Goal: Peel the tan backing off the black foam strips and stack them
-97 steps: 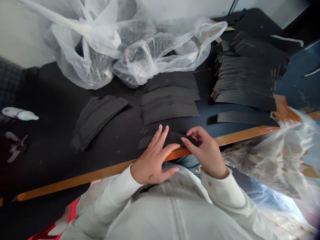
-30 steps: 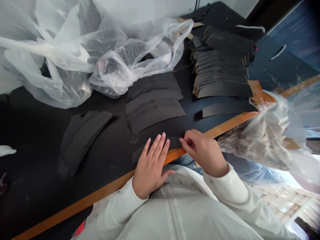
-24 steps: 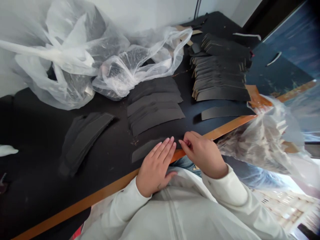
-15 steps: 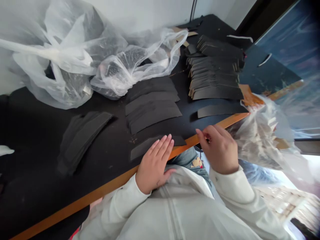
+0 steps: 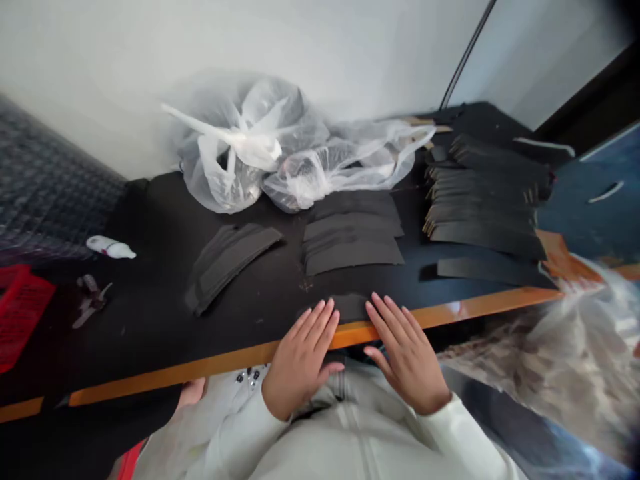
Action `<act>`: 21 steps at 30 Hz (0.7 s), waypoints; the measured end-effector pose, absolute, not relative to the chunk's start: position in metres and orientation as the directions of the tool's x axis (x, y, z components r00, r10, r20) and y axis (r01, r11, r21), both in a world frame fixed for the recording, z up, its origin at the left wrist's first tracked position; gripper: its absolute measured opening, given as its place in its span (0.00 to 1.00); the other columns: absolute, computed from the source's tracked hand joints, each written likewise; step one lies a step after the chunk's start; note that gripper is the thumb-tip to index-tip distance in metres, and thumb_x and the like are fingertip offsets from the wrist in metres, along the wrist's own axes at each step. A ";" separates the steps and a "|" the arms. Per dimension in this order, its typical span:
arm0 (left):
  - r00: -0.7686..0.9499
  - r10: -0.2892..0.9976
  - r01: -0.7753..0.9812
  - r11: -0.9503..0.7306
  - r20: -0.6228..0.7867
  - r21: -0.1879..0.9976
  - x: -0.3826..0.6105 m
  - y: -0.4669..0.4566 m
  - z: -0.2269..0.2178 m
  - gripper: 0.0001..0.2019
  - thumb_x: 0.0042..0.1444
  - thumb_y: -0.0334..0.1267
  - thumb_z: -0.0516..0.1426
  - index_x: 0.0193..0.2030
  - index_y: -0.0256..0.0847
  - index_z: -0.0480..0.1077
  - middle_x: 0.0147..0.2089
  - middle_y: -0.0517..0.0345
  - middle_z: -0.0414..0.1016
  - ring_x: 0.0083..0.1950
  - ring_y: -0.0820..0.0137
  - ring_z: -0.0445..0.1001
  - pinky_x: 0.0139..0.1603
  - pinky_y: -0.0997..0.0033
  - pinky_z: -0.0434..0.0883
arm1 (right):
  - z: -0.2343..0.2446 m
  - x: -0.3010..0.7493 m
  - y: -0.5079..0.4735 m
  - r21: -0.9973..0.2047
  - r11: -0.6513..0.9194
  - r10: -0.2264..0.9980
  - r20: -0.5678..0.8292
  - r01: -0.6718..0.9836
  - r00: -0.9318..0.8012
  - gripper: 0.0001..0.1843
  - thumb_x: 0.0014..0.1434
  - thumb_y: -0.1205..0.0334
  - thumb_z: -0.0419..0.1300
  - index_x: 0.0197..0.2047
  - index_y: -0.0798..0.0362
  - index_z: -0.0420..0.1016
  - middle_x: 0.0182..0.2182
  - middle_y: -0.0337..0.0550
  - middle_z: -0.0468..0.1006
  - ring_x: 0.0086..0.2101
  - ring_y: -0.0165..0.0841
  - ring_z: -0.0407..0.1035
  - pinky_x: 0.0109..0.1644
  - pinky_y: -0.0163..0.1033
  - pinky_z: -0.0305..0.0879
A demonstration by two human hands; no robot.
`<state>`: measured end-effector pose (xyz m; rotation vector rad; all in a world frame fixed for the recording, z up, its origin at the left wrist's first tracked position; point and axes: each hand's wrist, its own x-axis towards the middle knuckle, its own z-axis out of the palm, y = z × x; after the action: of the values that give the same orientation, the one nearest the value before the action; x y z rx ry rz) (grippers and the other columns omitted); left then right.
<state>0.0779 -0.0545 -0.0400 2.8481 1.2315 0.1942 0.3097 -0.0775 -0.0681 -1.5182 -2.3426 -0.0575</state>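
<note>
A dark curved strip (image 5: 349, 307) lies along the front edge of the black table. My left hand (image 5: 303, 357) rests flat with its fingertips on the strip's left part. My right hand (image 5: 407, 353) lies flat too, fingers stretched, at the strip's right end. Both palms hang over the orange table edge (image 5: 350, 335). Just beyond the hands sits a fanned stack of dark curved strips (image 5: 353, 247). To the left is another curved pile of strips (image 5: 233, 263). A single strip (image 5: 487, 270) lies on the right near the edge.
Tied clear plastic bags (image 5: 240, 147) stand against the wall. A large pile of dark pieces (image 5: 483, 200) is at the back right. A white bottle (image 5: 110, 247), scissors (image 5: 93, 297) and a red basket (image 5: 23, 307) are at the left. A filled plastic bag (image 5: 560, 347) hangs at the right.
My right hand has gone from curled fingers beside the edge to lying flat on the strip's right end. The view has swung left and shows more wall and table.
</note>
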 end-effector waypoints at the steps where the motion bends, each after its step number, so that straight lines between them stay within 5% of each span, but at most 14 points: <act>1: 0.670 0.734 0.733 -0.678 0.114 0.058 0.075 -0.058 -0.042 0.34 0.68 0.55 0.46 0.71 0.30 0.55 0.73 0.44 0.54 0.73 0.58 0.57 0.69 0.59 0.62 | -0.065 0.310 -0.077 -0.155 0.441 0.870 0.316 0.884 -0.378 0.40 0.68 0.46 0.49 0.75 0.54 0.42 0.67 0.53 0.62 0.66 0.46 0.58 0.65 0.55 0.58; 6: 0.662 0.721 0.731 -0.681 0.207 0.032 0.061 -0.074 -0.041 0.21 0.72 0.33 0.42 0.66 0.38 0.64 0.69 0.55 0.65 0.68 0.68 0.67 0.64 0.67 0.70 | -0.055 0.332 -0.063 -0.261 0.434 0.845 0.451 0.862 -0.289 0.23 0.67 0.64 0.50 0.64 0.50 0.64 0.62 0.52 0.70 0.65 0.45 0.60 0.65 0.58 0.59; 9: 0.715 0.647 0.656 -0.752 0.264 0.067 0.042 -0.079 -0.028 0.21 0.72 0.31 0.41 0.60 0.41 0.70 0.63 0.59 0.73 0.64 0.71 0.72 0.62 0.71 0.72 | -0.052 0.359 -0.044 -0.315 0.425 0.819 0.533 0.848 -0.213 0.20 0.65 0.71 0.51 0.58 0.49 0.69 0.57 0.50 0.75 0.61 0.43 0.66 0.63 0.54 0.64; 13: 0.723 0.589 0.608 -0.791 0.361 0.070 0.008 -0.060 0.000 0.20 0.71 0.30 0.42 0.62 0.40 0.69 0.61 0.57 0.75 0.64 0.71 0.71 0.62 0.74 0.71 | -0.055 0.394 -0.023 -0.246 0.315 0.765 0.637 0.917 -0.092 0.17 0.64 0.68 0.56 0.56 0.50 0.72 0.53 0.51 0.77 0.55 0.44 0.71 0.61 0.54 0.67; 18: 0.493 0.709 0.837 -0.546 0.504 -0.050 -0.032 -0.001 0.022 0.29 0.64 0.21 0.45 0.70 0.41 0.59 0.66 0.51 0.69 0.67 0.63 0.67 0.68 0.61 0.64 | -0.068 0.419 -0.011 -0.175 0.149 0.782 0.623 0.973 -0.008 0.24 0.65 0.51 0.57 0.59 0.55 0.71 0.54 0.56 0.76 0.54 0.51 0.72 0.60 0.60 0.66; 21: 0.418 0.731 0.899 -0.416 0.540 -0.133 -0.041 0.029 0.011 0.27 0.62 0.22 0.46 0.67 0.37 0.64 0.64 0.45 0.71 0.65 0.56 0.70 0.64 0.56 0.68 | -0.074 0.425 -0.011 -0.214 0.116 0.833 0.553 0.970 0.023 0.26 0.66 0.48 0.56 0.61 0.54 0.70 0.55 0.55 0.76 0.54 0.50 0.72 0.59 0.57 0.68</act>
<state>-0.0408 0.0290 0.0110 2.9677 1.8151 0.7433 0.4247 -0.0110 -0.0741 -1.7467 -1.8390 -0.3169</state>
